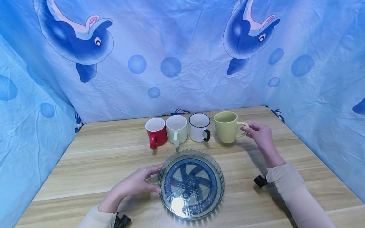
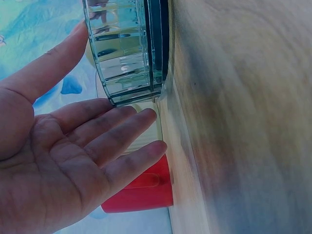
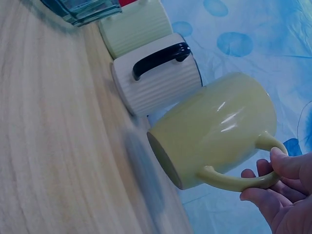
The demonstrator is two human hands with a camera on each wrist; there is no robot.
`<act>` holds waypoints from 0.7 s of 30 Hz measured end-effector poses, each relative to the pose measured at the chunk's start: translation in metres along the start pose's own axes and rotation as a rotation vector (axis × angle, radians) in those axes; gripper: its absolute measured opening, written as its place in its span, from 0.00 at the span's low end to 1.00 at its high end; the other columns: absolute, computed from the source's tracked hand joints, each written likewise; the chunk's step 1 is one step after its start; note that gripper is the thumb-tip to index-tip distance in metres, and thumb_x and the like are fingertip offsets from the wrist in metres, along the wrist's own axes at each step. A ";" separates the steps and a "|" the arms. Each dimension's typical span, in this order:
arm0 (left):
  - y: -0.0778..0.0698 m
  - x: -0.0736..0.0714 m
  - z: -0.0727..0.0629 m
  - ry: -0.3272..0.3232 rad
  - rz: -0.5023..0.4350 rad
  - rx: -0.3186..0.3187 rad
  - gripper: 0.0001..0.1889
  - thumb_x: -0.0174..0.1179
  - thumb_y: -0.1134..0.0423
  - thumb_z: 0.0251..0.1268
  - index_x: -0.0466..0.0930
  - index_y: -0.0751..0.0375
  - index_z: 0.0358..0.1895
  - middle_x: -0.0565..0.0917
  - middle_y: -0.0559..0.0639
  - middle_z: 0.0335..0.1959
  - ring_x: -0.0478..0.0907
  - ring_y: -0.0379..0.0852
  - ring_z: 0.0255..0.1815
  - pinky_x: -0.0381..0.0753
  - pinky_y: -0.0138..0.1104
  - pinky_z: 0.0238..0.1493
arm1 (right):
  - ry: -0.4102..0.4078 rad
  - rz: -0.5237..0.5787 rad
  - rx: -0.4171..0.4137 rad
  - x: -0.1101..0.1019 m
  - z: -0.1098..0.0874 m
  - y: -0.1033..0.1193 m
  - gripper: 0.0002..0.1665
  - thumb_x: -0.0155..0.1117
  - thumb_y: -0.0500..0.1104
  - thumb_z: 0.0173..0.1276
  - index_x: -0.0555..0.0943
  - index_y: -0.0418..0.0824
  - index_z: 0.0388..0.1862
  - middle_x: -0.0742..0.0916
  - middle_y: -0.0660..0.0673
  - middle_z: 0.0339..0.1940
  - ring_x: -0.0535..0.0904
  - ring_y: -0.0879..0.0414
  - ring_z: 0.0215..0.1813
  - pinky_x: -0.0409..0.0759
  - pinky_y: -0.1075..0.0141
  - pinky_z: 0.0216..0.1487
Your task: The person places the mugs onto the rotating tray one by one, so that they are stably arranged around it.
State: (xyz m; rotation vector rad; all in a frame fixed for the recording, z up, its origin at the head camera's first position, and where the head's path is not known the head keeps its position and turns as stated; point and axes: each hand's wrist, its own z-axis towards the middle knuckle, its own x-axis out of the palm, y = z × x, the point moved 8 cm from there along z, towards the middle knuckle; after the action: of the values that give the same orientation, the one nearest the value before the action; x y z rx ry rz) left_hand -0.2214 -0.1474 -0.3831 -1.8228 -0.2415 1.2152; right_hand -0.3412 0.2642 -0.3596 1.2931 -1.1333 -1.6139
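Observation:
My right hand [image 1: 259,133] grips the handle of a yellow-green mug [image 1: 226,128], thumb and fingers around it. In the right wrist view the mug [image 3: 214,131] is tilted, its underside shows, and its shadow lies apart from it on the tabletop. Near the front, my left hand [image 1: 139,182] rests with spread, fairly straight fingers at the left rim of a round clear glass dish [image 1: 220,180] with a blue swirl in its base. The left wrist view shows the palm and the fingertips right at the dish's ribbed wall [image 2: 122,63].
Left of the yellow-green mug stand a white mug with black rim and handle [image 1: 198,129], a pale green mug [image 1: 178,129] and a red mug [image 1: 159,136] in a row. The wooden table [image 1: 94,158] meets a blue dolphin-print cloth [image 1: 182,85] at its back and sides.

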 end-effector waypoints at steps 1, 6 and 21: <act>0.001 0.000 0.000 0.000 0.002 -0.004 0.46 0.73 0.61 0.49 0.59 0.70 0.72 0.62 0.69 0.72 0.66 0.69 0.69 0.64 0.60 0.68 | -0.007 0.003 -0.006 -0.001 0.000 0.001 0.26 0.62 0.42 0.70 0.75 0.24 0.57 0.82 0.72 0.24 0.81 0.77 0.35 0.83 0.79 0.42; 0.002 0.000 0.000 0.001 0.006 -0.022 0.46 0.73 0.60 0.50 0.59 0.69 0.72 0.62 0.68 0.73 0.66 0.68 0.69 0.64 0.60 0.68 | -0.025 0.028 -0.021 -0.005 -0.002 0.006 0.28 0.63 0.44 0.69 0.75 0.23 0.58 0.83 0.72 0.24 0.81 0.77 0.34 0.83 0.80 0.41; 0.001 0.000 0.001 0.008 -0.033 -0.016 0.46 0.73 0.61 0.49 0.59 0.69 0.72 0.61 0.68 0.73 0.65 0.70 0.69 0.63 0.62 0.68 | -0.054 0.209 -0.070 -0.012 -0.012 0.029 0.19 0.66 0.40 0.65 0.80 0.28 0.50 0.87 0.66 0.26 0.85 0.73 0.33 0.83 0.79 0.40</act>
State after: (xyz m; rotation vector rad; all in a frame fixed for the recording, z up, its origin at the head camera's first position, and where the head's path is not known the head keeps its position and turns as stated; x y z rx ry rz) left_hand -0.2219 -0.1473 -0.3838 -1.8308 -0.2763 1.1863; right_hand -0.3262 0.2639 -0.3297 1.0549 -1.1918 -1.5277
